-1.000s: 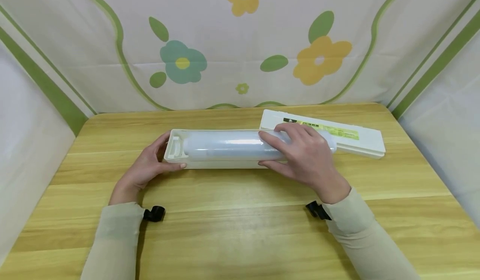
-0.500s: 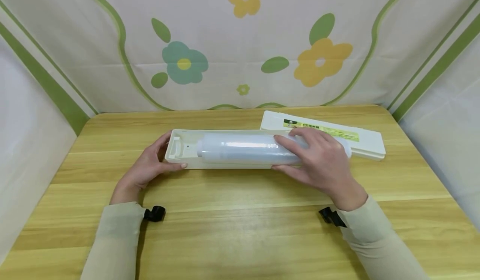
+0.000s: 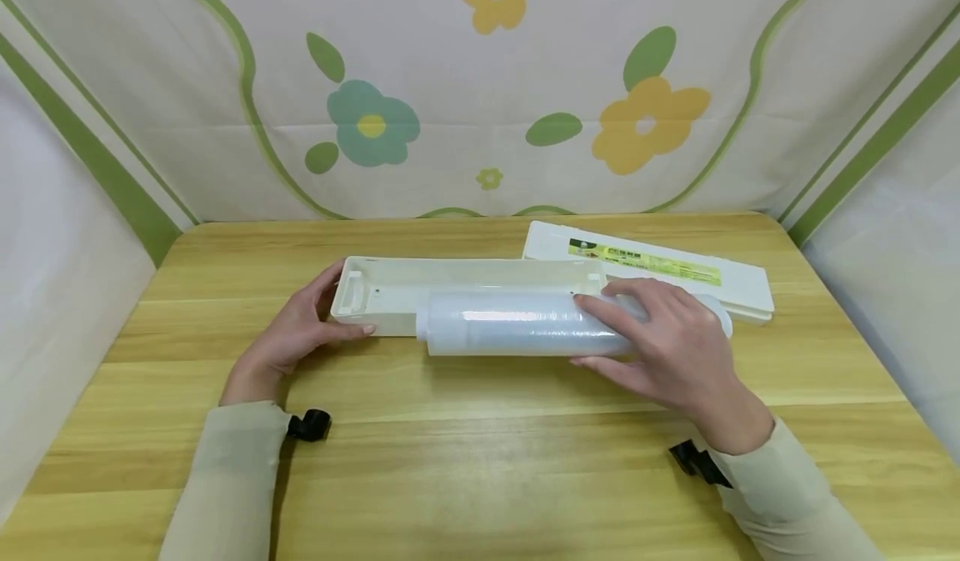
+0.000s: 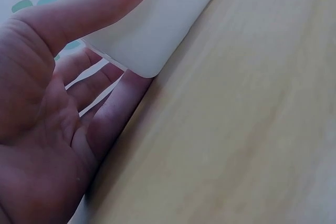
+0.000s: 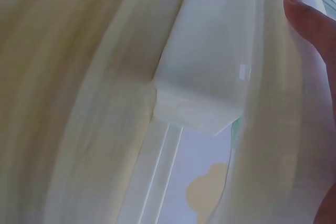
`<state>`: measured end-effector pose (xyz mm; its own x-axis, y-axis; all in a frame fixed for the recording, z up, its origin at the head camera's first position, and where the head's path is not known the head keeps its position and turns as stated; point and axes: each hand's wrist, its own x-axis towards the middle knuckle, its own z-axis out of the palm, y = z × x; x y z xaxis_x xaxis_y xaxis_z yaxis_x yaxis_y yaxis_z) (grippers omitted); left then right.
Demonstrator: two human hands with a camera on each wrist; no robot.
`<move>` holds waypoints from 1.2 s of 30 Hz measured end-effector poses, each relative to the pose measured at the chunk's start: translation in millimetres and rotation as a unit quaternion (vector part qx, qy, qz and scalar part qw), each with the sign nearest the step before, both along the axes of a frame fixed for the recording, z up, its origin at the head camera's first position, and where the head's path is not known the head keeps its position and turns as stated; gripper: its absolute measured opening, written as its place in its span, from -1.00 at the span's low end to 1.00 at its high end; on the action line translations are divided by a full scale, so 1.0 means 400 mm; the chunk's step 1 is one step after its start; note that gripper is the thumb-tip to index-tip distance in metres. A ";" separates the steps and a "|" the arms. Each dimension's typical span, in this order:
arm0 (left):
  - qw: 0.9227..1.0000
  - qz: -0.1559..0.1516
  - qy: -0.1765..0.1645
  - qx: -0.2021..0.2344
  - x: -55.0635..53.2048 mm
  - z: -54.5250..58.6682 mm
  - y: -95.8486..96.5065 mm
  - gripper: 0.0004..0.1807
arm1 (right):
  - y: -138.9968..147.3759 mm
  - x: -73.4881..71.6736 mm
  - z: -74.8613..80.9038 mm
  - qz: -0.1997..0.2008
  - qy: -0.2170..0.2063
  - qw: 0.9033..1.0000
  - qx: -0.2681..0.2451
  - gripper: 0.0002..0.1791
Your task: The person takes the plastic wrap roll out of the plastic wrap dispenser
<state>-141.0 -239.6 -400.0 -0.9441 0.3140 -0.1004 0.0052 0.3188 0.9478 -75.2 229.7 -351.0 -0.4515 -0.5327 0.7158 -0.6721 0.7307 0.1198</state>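
Note:
A long white plastic box (image 3: 465, 272) lies without its cover, a small moulded fitting at each end of its inside. My left hand (image 3: 296, 332) grips its left end, thumb on the front wall and fingers behind; the left wrist view shows the thumb against the box end (image 4: 152, 30). In my right hand (image 3: 671, 348) is a roll of cling film (image 3: 517, 325), held from above near its right end. The roll overlaps the box's front wall in the head view. From the right wrist, the film roll (image 5: 281, 129) appears large beside the box's end (image 5: 205, 56).
Behind and to the right lies the white lid (image 3: 738, 284) with a yellow-green label (image 3: 648, 261), partly hidden by the roll. All of it rests on a wooden table (image 3: 480, 478). A flower-printed curtain (image 3: 450, 86) stands behind the table's far edge.
The roll of cling film has come out of the box, moving right and toward the near side with my right hand. My left hand has stayed at the box's left end.

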 end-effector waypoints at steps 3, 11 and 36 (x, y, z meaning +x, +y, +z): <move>1.000 -0.001 -0.004 -0.003 0.001 0.001 -0.002 0.17 | 0.003 0.002 -0.002 0.006 0.000 1.000 0.000 -0.32; 1.000 -0.004 -0.010 -0.003 -0.002 -0.006 -0.003 0.18 | 0.016 0.016 -0.016 0.004 -0.020 1.000 0.006 -0.31; 1.000 -0.003 -0.013 0.002 -0.007 -0.005 -0.001 0.19 | 0.040 0.025 -0.043 -0.007 -0.133 0.990 0.053 -0.17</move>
